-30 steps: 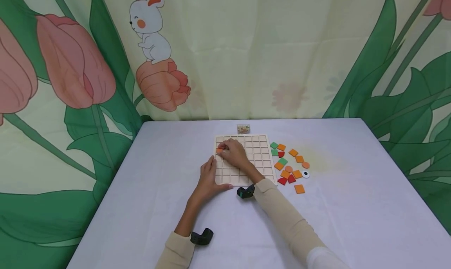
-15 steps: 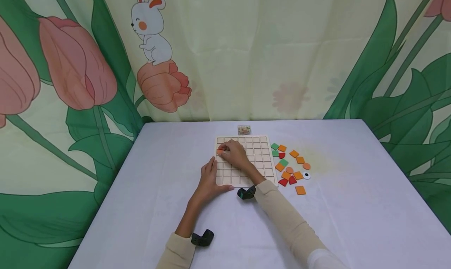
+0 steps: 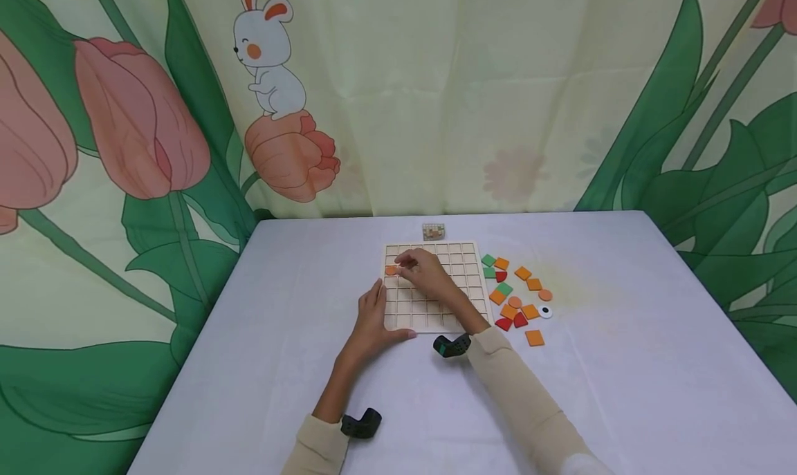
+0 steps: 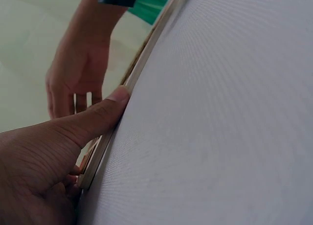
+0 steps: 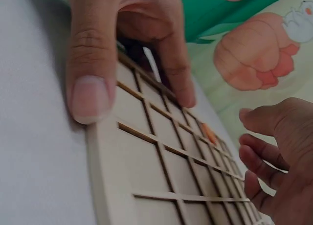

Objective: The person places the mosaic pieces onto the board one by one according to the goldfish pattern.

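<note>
A pale wooden grid board [image 3: 462,269] lies on the table. My left hand [image 3: 371,321] braces its near-left corner, with straight fingers along the left side and the thumb [image 4: 105,113] against the front edge. An orange round piece [image 3: 390,270] sits in a leftmost cell, towards the far side; the right wrist view shows this orange piece [image 5: 209,133] as a small sliver. Just right of it, my right hand [image 3: 428,274] hovers over the board with fingers loosely bent. No piece shows between the right fingers [image 5: 261,122], which are apart from the board.
Right of the board lie several loose pieces: orange squares [image 3: 534,338], green squares [image 3: 488,260], red rounded pieces [image 3: 520,319], orange discs [image 3: 545,295] and a white eye disc [image 3: 545,312]. A small patterned block [image 3: 433,231] stands behind the board. A printed curtain hangs beyond the table.
My right hand has let go of the orange round piece and drawn back slightly to the right, leaving it in full view. My left hand stays at the board's corner.
</note>
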### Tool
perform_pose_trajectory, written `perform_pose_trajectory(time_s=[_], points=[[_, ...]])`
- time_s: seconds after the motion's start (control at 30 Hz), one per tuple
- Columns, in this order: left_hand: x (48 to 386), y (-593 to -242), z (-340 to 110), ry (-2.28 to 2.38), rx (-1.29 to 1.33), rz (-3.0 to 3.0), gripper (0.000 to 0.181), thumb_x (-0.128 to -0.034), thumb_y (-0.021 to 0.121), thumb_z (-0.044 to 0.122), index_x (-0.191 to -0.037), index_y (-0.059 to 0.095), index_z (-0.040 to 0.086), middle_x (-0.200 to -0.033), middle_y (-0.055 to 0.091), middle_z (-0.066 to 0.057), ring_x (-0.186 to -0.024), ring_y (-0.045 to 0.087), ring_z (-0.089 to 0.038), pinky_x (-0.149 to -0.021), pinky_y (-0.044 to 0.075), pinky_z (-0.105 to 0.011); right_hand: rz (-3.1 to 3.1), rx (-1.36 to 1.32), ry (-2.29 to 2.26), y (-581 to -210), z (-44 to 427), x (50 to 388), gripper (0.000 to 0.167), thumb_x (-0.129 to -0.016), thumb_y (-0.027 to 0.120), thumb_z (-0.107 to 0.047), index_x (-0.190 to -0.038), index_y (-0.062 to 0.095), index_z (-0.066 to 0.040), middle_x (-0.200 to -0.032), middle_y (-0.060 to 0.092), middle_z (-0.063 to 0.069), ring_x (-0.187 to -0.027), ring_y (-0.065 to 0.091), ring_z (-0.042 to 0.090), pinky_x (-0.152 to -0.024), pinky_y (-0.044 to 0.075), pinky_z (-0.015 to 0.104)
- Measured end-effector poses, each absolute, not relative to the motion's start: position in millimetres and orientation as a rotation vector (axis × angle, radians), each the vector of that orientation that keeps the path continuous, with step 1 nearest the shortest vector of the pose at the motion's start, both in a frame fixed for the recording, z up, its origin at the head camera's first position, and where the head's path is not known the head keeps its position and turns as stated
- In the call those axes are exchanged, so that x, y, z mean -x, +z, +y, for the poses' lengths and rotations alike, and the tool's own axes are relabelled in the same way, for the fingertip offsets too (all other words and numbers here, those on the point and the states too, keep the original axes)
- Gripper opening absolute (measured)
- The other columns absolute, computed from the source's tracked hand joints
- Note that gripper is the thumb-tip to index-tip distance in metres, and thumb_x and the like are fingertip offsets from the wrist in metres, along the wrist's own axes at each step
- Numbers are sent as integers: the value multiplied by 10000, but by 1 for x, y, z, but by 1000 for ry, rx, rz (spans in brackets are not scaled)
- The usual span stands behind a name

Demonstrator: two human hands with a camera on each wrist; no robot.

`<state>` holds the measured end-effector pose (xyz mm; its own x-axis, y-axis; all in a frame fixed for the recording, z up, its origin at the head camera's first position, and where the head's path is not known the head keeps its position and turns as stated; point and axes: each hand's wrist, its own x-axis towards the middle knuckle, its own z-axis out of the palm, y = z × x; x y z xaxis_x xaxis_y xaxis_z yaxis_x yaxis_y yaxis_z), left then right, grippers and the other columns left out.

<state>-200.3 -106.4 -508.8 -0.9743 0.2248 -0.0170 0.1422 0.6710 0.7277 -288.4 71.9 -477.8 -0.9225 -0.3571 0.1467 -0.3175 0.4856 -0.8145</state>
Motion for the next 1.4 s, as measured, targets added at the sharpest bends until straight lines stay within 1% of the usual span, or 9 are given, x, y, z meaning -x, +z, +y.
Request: perform_pose_trajectory(time_s=[0.17,0.27,0.37,0.5,0.7,0.83,1.0,1.2,1.4], points=[[201,-509,-105,1224,-303,2763,1244,-791,950,372,-1667,182,-63,-1777,124,-219,-1594,178,-439,-1265,331,-582,2709,715,-1414,-464,97,285,265,-1037,675,-122,-1258,713,20,-1173,742,180,-1092,695,331,-952,572,469],[201,-508,-104,1222,-299,2755,1255,-789,952,376,-1674,170,-47,-1780,116,-214,-1600,171,-438,-1267,329,-581,2749,729,-1409,-458,115,281,257,-1033,684,-120,-1239,718,29,-1131,746,179,-1055,698,330,-897,576,430],[201,-508,-103,1220,-292,2759,1257,-789,955,370,-1675,165,-44,-1782,110,-211,-1603,170,-435,-1269,327,-578,2788,707,-1422,-452,134,276,251,-1033,687,-117,-1231,717,35,-1120,746,188,-1040,700,338,-864,572,404],[200,-507,-102,1235,-303,2762,1255,-787,956,364,-1673,169,-49,-1778,113,-224,-1598,176,-447,-1267,326,-583,2845,600,-1417,-446,161,267,261,-1037,688,-128,-1241,712,34,-1133,749,193,-1043,696,345,-857,567,385],[197,-507,-101,1256,-302,2750,1256,-775,964,352,-1672,183,-50,-1771,124,-239,-1588,184,-462,-1259,333,-591,2902,446,-1301,-446,202,253,287,-1041,684,-149,-1266,697,29,-1144,734,196,-1052,659,330,-872,553,326],[197,-507,-101,1257,-285,2745,1257,-776,963,355,-1666,181,-65,-1777,119,-222,-1593,180,-446,-1262,335,-577,2931,393,-1239,-445,226,244,295,-1034,688,-135,-1278,687,30,-1133,734,203,-1049,650,329,-857,547,311],[197,-506,-102,1266,-287,2741,1261,-778,961,363,-1670,175,-57,-1779,109,-219,-1592,178,-445,-1260,337,-580,2916,349,-1164,-447,251,236,305,-1026,699,-132,-1280,687,37,-1112,730,198,-1050,646,339,-840,549,240],[199,-506,-104,1255,-297,2759,1252,-775,963,355,-1670,187,-52,-1774,118,-231,-1579,194,-455,-1250,344,-587,2837,339,-1101,-453,273,232,266,-1017,703,-130,-1239,701,17,-1098,713,182,-1005,612,292,-765,532,200],[198,-506,-104,1261,-287,2756,1243,-774,961,365,-1672,203,-39,-1773,124,-233,-1579,193,-459,-1247,349,-593,2728,369,-1054,-462,284,228,261,-981,736,-119,-1199,701,20,-1005,676,120,-938,554,234,-683,515,209]])
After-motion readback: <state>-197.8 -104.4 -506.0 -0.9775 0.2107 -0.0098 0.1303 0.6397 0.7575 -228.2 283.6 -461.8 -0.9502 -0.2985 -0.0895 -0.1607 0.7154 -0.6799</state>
